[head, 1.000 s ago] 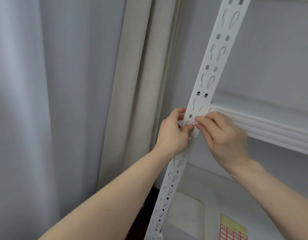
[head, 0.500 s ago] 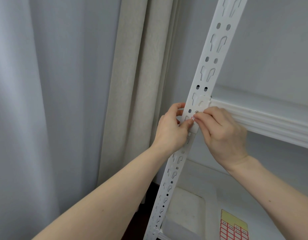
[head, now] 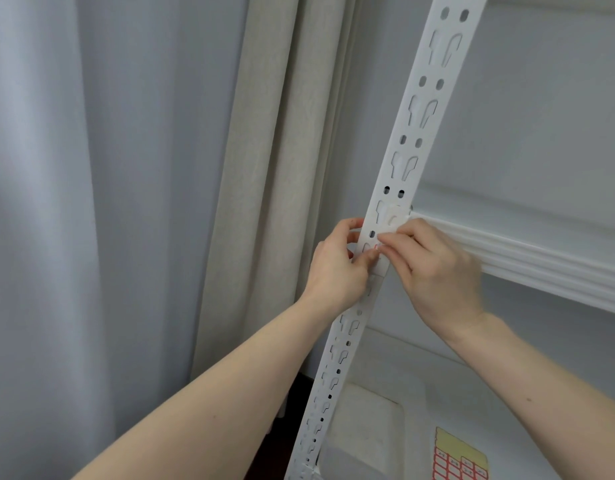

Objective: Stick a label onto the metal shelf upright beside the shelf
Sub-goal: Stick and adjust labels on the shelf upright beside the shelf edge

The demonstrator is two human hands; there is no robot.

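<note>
L hand (head: 337,268) & R hand (head: 434,268) grip pinched on small label (head: 375,247), against white shelf upright (head: 399,168)

A pale grey curtain (head: 91,202) hung at the left beside a cream curtain (head: 271,168), with a grey-white wall (head: 548,109) behind, a strip of dark floor (head: 282,441) below, all in soft, even light.

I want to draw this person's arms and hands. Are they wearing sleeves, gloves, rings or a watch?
No. The left hand and the right hand are bare, with no gloves. No ring shows on the fingers and no watch or bracelet on either wrist. Both forearms are bare as far as the picture reaches, so no sleeve shows. The nails look short and unpainted.
</note>
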